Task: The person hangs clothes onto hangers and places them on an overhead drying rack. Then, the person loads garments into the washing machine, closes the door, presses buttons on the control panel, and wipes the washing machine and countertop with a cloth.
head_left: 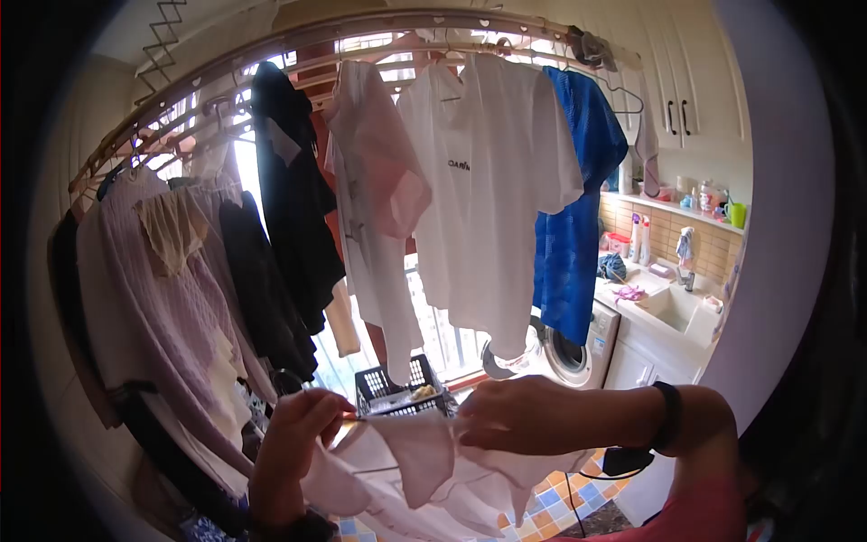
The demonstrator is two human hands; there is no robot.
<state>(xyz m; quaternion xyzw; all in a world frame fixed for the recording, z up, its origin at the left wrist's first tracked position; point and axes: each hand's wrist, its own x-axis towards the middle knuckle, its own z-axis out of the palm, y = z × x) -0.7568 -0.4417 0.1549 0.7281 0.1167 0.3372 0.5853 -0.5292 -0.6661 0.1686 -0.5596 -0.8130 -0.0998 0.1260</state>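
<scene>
A pale pink shirt (406, 461) with a collar-like flap hangs in loose folds between my hands at the bottom of the head view. My left hand (302, 434) is closed, thumb and forefinger pinching at the shirt's upper left edge. A dark curved wire (287, 376), like a hanger's hook, shows just above that hand; whether I grip it I cannot tell. Across the shirt's upper right side reaches my right hand (510, 415), its fingers closed on the cloth and partly hidden. A dark band (666, 417) circles my right wrist.
An overhead drying rack (312, 36) holds several garments, among them a white T-shirt (488, 181), a blue shirt (578, 190) and a lilac knit top (167, 271). Below are a black basket (366, 390) and a washing machine (578, 352). At right is a sink (673, 312).
</scene>
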